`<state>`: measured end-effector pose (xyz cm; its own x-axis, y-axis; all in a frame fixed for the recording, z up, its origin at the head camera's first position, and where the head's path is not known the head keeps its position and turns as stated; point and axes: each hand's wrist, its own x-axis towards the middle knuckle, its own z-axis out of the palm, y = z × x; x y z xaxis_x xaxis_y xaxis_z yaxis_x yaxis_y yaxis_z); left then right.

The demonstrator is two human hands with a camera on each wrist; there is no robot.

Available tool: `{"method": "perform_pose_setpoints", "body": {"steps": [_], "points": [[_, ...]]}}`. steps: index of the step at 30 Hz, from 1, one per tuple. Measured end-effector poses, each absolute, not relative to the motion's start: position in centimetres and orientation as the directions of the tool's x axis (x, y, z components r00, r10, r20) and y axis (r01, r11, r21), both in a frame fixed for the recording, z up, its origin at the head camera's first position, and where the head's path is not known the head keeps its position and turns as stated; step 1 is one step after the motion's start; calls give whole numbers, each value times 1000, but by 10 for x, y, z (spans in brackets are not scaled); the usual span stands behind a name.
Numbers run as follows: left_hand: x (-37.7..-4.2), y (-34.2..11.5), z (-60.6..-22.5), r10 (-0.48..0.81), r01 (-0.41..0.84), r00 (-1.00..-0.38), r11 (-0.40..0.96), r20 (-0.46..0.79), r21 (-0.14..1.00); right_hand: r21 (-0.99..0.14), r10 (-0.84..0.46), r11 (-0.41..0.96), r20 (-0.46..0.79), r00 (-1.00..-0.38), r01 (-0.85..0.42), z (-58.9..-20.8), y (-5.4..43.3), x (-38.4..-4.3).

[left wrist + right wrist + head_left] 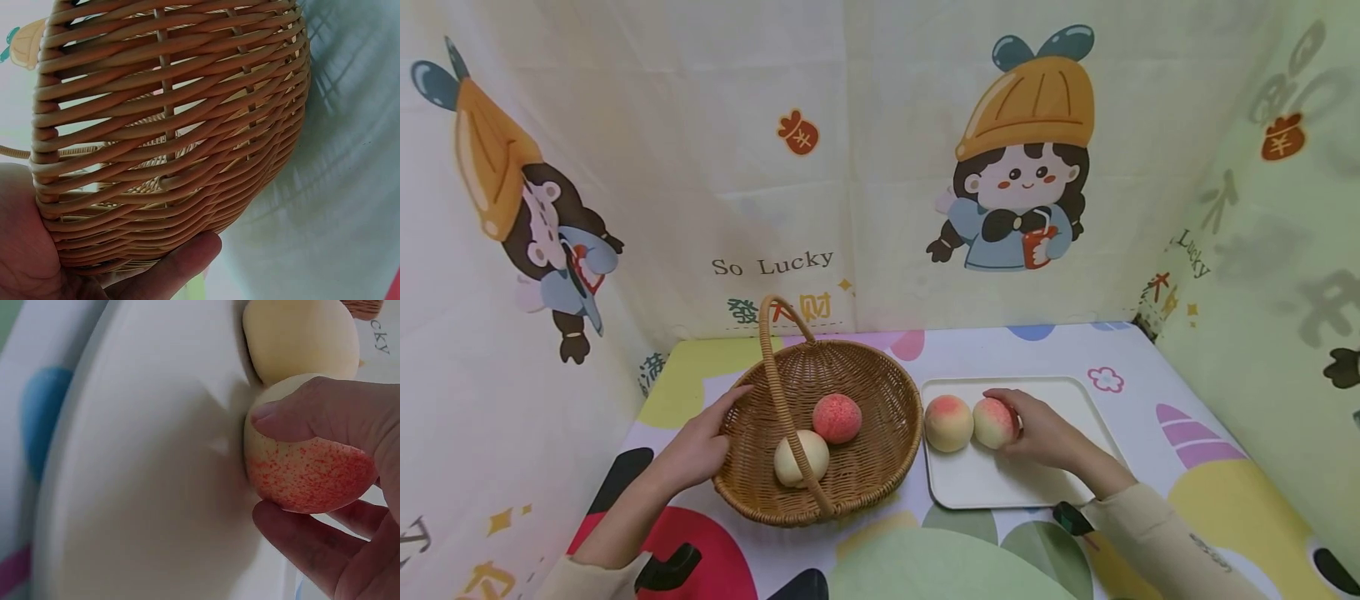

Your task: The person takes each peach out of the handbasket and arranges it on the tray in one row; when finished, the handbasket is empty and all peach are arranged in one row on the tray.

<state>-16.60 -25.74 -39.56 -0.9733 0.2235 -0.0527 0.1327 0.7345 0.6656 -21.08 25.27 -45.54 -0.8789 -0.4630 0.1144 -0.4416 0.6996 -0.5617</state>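
Note:
My left hand point(700, 446) grips the left side of a brown wicker basket point(880, 379). In the left wrist view the thumb point(194, 253) lies along the outside of the weave. Inside the basket sit a red peach point(837, 418) and a pale cream peach point(788, 464), the latter partly behind the arched handle. At the white tray point(955, 492), my right hand point(1048, 433) holds a cream peach with red speckles point(312, 472) between thumb and fingers. Another peach point(948, 423), yellow with a red blush, rests on the tray's left side, against the held one.
The basket stands left of the tray, their rims close together. A colourful printed cloth point(947, 558) covers the table. Pale printed curtains point(887, 167) rise behind and on both sides. The basket's tall handle point(775, 375) arches over its opening.

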Motion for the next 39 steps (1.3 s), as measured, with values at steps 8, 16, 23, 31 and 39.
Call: {"method": "perform_pose_setpoints", "body": {"steps": [8,16,23,31,39], "points": [[-165,-255,-395,218,121,-974,738,-66,664,-603,-472,686,56,-880,-406,-410,237,-216],[-164,-256,-394,217,129,-975,739,-52,661,-687,-561,534,147,-815,-492,-357,178,-235],[-164,-256,-396,219,126,-974,728,-55,674,-698,-616,520,92,-782,-492,-334,123,-243],[-163,-256,-394,210,113,-976,730,-64,675,-635,-720,502,70,-690,-588,-320,79,-257],[-163,-255,-395,205,103,-976,727,-72,679,-558,-772,557,-75,-632,-615,-334,41,-266]]}}
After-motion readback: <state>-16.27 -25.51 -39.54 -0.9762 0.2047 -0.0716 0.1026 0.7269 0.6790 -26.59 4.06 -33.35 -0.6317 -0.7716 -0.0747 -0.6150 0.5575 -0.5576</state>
